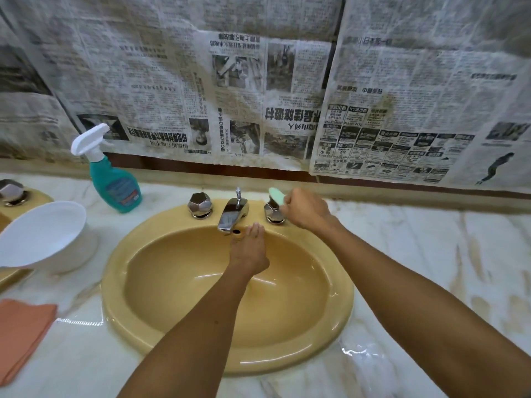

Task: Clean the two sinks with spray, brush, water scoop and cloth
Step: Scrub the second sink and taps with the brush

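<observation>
The sink [227, 294] sits in the middle of the marble tabletop [431, 268], and it is a yellow bowl with a shiny tap [232, 215] at 12 o'clock. A second sink [11, 278] only peeks in at 9 o'clock, so I cannot tell how clean it is.

The right hand [306, 208] is at 1 o'clock. Its fingers are curled tight around a pale green brush [276, 195], right by the right tap knob [273, 211]. The left hand [248, 248] reaches to the back of the bowl near the little overflow hole [236, 231]. Its fingers look straight and close together and hold nothing. I cannot tell if they touch the sink.

I think the scrubbing step is going on now, around the taps. The bowl looks shiny, but I see no foam or running water, so I cannot say if the spraying is done. The spray bottle [110, 173] stands at 10 o'clock. The white water scoop [43, 237] rests at 9 o'clock. The orange cloth [23, 331] lies folded at 8 o'clock and nobody is holding it. So rinsing and wiping still seem left to do, and maybe the other sink too.

The bottle label is too blurry to read. Newspaper pages [258, 81] with Chinese print cover the wall, some upside down, and the words are too fuzzy to read.
</observation>
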